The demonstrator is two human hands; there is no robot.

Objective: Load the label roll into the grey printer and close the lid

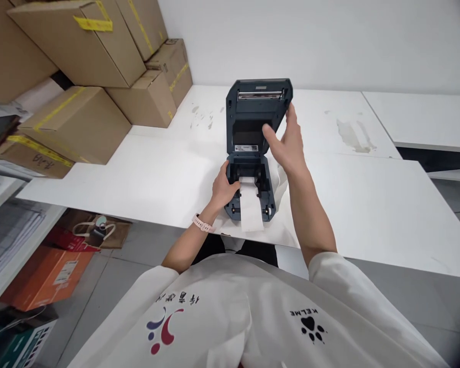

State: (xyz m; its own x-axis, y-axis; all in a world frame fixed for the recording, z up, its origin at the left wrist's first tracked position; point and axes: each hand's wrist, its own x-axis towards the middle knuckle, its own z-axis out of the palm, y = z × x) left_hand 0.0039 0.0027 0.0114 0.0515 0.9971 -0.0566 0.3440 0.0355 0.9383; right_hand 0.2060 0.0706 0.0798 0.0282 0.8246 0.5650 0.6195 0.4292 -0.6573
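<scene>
A dark blue-grey label printer (249,168) stands on the white table (145,174) with its lid (258,110) swung up and back. A strip of white label paper (251,207) runs out of its front over the table edge. My left hand (224,188) rests on the left side of the printer's base, fingers curled against the paper bay. My right hand (285,140) is raised at the lid's right edge, fingers spread, with the thumb across the lid's inner face and fingertips touching the lid's side.
Several brown cardboard boxes (80,76) with yellow tape are stacked at the table's far left. A second white table (417,117) stands at the right. Below left, on the floor, are an orange box (46,276) and a brown paper bag (99,230). Shelving (7,225) lines the left edge.
</scene>
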